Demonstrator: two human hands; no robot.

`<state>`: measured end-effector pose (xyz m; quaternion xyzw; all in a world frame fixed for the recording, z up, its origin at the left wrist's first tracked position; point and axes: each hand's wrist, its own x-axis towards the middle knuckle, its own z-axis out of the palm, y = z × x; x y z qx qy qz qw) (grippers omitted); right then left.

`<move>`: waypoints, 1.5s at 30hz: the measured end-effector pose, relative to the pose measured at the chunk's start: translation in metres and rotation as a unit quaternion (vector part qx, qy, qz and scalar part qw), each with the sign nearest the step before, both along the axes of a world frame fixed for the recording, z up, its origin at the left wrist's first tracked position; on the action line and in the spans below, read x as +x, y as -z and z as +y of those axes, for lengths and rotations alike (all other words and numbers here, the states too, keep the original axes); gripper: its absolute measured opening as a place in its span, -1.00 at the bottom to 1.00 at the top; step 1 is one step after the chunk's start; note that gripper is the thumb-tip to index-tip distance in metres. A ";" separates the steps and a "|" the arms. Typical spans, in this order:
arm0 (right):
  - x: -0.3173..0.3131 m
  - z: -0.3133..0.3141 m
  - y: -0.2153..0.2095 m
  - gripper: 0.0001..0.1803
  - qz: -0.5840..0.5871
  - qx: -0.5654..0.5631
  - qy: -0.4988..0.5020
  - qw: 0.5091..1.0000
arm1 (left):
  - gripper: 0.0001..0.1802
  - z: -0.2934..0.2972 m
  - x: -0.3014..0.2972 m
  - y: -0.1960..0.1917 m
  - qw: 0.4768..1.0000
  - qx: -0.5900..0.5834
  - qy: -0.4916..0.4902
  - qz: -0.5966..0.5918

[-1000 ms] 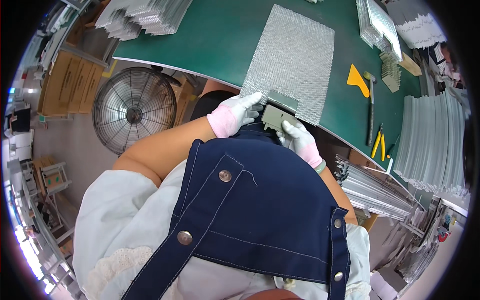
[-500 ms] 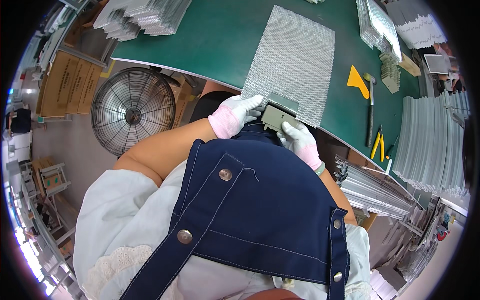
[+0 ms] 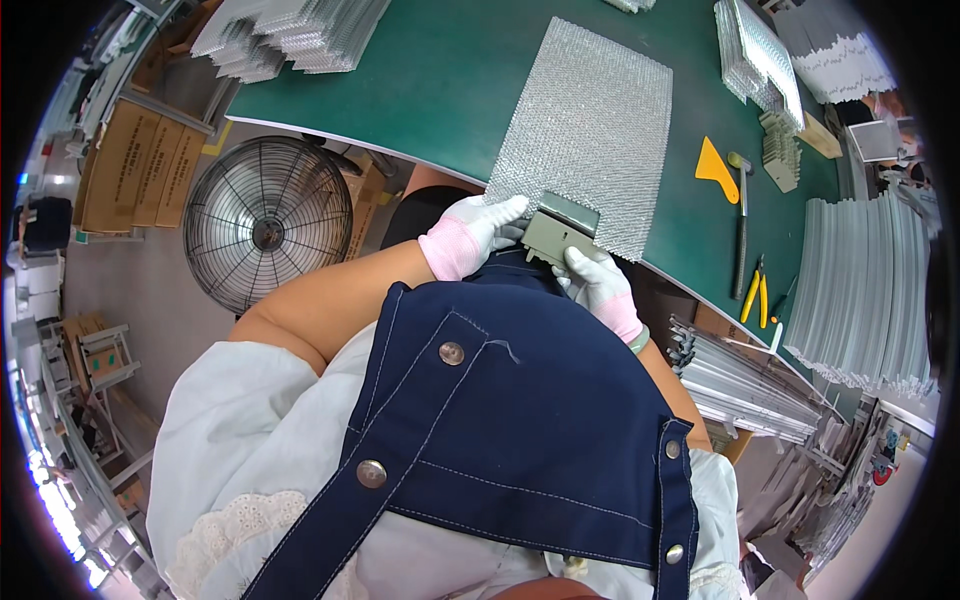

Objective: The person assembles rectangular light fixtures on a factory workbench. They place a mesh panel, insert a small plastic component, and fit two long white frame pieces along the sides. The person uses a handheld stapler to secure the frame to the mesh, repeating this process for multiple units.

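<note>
**One grey-green toothed part [image 3: 550, 238] at the green table's [image 3: 430, 100] edge**

The right hand [image 3: 600, 285] pinches the part, thumb on top, by one silvery mesh panel [image 3: 590, 130]. The left hand [image 3: 472, 235] is near its other end — whether those fingers grip anything, I cannot tell. Rightward: one orange scraper [image 3: 718, 175], one hammer [image 3: 743, 215], one pair of pliers [image 3: 763, 300]. Left of one fan [image 3: 268, 234]: at least three cartons [image 3: 125, 165] — contents hidden.

Below the mesh sheet [image 3: 595, 120], some fingers of the right hand [image 3: 604, 284] are hidden behind a grey-green part [image 3: 550, 239] — left of the sheet, a silver stack [image 3: 318, 32] is cropped by the frame's top.
</note>
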<state>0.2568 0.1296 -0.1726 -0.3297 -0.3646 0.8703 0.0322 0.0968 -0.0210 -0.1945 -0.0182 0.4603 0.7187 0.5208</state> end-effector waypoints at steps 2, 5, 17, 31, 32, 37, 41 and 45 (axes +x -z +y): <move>0.000 -0.001 -0.001 -0.66 0.015 -0.006 0.001 1.000 | -0.67 0.000 0.000 0.000 1.000 -0.002 0.003 0.004; 0.000 0.000 -0.001 -0.67 0.017 -0.009 -0.003 1.000 | -0.67 0.000 -0.001 -0.001 1.000 -0.014 0.011 0.017; -0.006 0.002 -0.001 -0.64 -0.060 0.034 -0.020 0.997 | -0.54 0.000 0.008 -0.005 0.988 -0.057 0.144 0.020; 0.006 0.012 0.000 -0.74 0.097 -0.079 0.051 0.991 | -0.77 -0.001 0.006 0.012 0.990 0.029 0.128 -0.052; 0.007 0.013 0.002 -0.75 0.096 -0.084 0.050 0.991 | -0.78 -0.001 0.008 0.010 0.991 0.028 0.121 -0.058; 0.010 0.016 0.003 -0.72 0.073 -0.074 0.052 0.993 | -0.74 -0.001 0.012 0.008 0.992 0.045 0.098 -0.071; 0.006 0.013 -0.003 -0.65 -0.047 0.147 0.043 0.987 | -0.69 0.004 0.020 -0.015 0.995 -0.038 0.087 0.003; 0.021 0.021 0.007 -0.49 0.041 -0.026 0.006 0.999 | -0.53 0.003 0.013 -0.045 0.977 -0.097 0.176 0.071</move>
